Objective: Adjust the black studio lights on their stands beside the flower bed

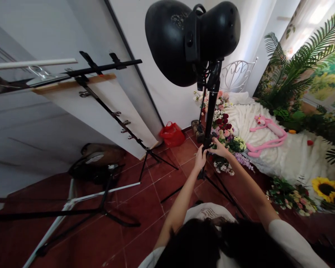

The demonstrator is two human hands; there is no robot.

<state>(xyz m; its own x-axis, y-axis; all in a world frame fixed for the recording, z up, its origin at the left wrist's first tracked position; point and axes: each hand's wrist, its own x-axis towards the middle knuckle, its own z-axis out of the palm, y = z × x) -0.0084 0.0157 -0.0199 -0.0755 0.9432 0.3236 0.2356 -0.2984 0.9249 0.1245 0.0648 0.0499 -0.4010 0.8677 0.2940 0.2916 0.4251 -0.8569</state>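
Note:
A black light stand (pixel 211 111) rises in front of me, topped by a large black studio lamp (pixel 173 42) with a round reflector facing left. My left hand (pixel 201 159) is wrapped round the pole at its lower part. Close beside it, slightly higher, my right hand (pixel 218 147) grips the same pole near a dark collar or knob, which the fingers partly cover. A cable hangs down along the pole under the lamp. The stand's dark legs (pixel 220 190) spread over the tiled floor below my hands.
To the left, a white backdrop board (pixel 123 115) hangs with clips on a black stand. Tripod legs (pixel 100 208) spread across the red tiles. A red plastic bag (pixel 172 134) lies by the wall. On the right are flowers (pixel 226 132), a pink plush toy (pixel 270 134) on white fabric, and palm leaves (pixel 309 63).

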